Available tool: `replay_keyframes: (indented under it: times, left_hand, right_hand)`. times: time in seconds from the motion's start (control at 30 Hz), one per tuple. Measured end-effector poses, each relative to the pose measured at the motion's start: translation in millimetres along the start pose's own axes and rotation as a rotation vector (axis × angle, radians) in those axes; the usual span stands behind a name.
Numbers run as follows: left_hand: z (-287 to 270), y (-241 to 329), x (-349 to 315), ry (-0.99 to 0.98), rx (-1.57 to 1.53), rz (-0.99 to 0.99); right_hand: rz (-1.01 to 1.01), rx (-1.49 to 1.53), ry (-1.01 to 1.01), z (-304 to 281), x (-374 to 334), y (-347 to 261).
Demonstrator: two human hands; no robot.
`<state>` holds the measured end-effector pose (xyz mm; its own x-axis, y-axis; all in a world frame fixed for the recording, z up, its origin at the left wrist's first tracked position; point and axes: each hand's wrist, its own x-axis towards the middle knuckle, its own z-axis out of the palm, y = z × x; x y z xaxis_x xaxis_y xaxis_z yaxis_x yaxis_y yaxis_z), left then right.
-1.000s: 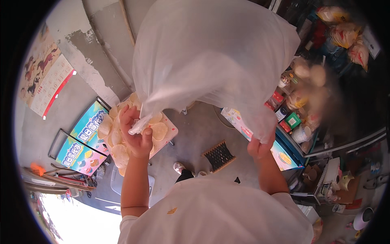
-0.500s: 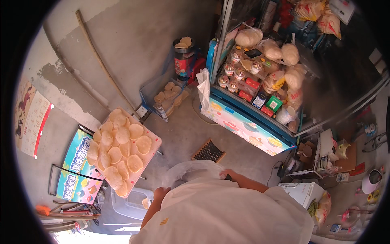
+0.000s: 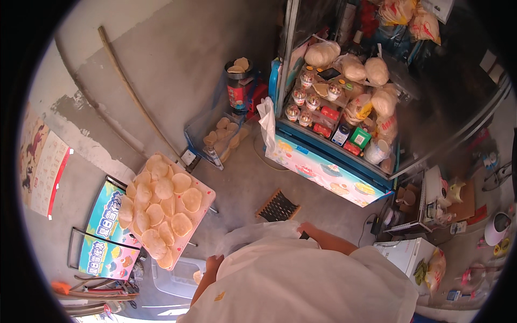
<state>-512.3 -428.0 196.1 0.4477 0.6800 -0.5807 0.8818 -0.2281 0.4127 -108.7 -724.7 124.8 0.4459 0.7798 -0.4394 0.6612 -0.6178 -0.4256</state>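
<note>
A translucent plastic bag point(image 3: 257, 232) stretches in front of my white shirt, held between both hands. My left hand point(image 3: 214, 264) is closed on its left edge, close to the pink table point(image 3: 202, 195). My right hand point(image 3: 308, 229) grips the right edge; a dark band shows at that wrist. Round puffed flatbreads point(image 3: 156, 214) lie heaped on the pink table to my left. My shirt hides the lower part of the bag, and the fingertips are hard to make out.
A blue-edged stall counter point(image 3: 329, 173) with topped cups and bagged goods stands ahead right. A slatted stool point(image 3: 278, 205) sits on the floor ahead. More flatbreads fill a clear bin point(image 3: 212, 141). A clear plastic tub point(image 3: 169, 280) lies beside the pink table; a white box point(image 3: 401, 252) stands right.
The bag's upper edge has come down toward my body and looks flatter. Both hands keep hold of it. The whole view has shifted slightly.
</note>
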Motion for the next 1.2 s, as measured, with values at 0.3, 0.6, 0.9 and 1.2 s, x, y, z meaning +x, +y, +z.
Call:
replay_keyframes:
  times: [0.3, 0.6, 0.9, 1.2]
  left_hand:
    - [15, -23, -5, -0.021, -0.073, 0.057]
    - [8, -13, -3, -0.032, -0.058, 0.061]
    - [19, -29, -1, -0.025, -0.036, 0.076]
    - [12, -21, -12, -0.008, -0.075, 0.086]
  right_hand:
    - [-0.167, -0.254, -0.129, -35, -42, -15]
    - [-0.173, -0.183, -0.062, -32, -33, -13]
    - [-0.185, -0.16, -0.088, -22, -35, -6]
    - [-0.14, -0.149, -0.105, -17, -20, -3]
